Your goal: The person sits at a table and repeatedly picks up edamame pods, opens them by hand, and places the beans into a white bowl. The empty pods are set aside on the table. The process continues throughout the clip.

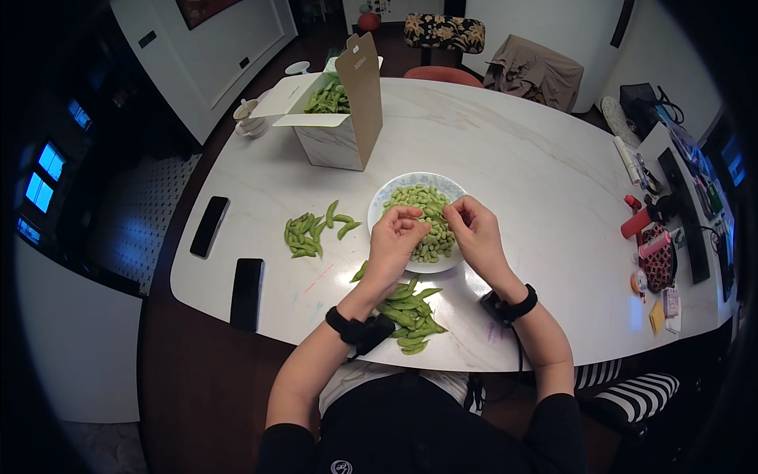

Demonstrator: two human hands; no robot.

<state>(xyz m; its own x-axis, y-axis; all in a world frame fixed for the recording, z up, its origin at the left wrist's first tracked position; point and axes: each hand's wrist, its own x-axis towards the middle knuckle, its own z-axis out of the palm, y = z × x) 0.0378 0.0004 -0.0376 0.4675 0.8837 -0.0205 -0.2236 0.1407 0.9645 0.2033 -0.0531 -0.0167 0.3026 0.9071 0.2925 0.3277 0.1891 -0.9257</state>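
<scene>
Both my hands are over a round plate with a patterned rim [379,197], which holds a heap of shelled green beans [435,249]. A green edamame pod [435,210] is between my hands; the fingers of my right hand [474,228] pinch its right end. My left hand [398,240] has its fingers curled at the pod's other side, partly hiding what they hold. Below the plate lies a pile of whole pods [411,314], partly behind my left wrist. A smaller group of pods [303,236] lies on the table left of the plate.
An open cardboard box [331,142] with leafy green pods stands behind the plate. Two dark phones [210,227] lie at the table's left edge, and a cup [251,124] stands at the back left. A red bottle [636,225] and small items sit at the right.
</scene>
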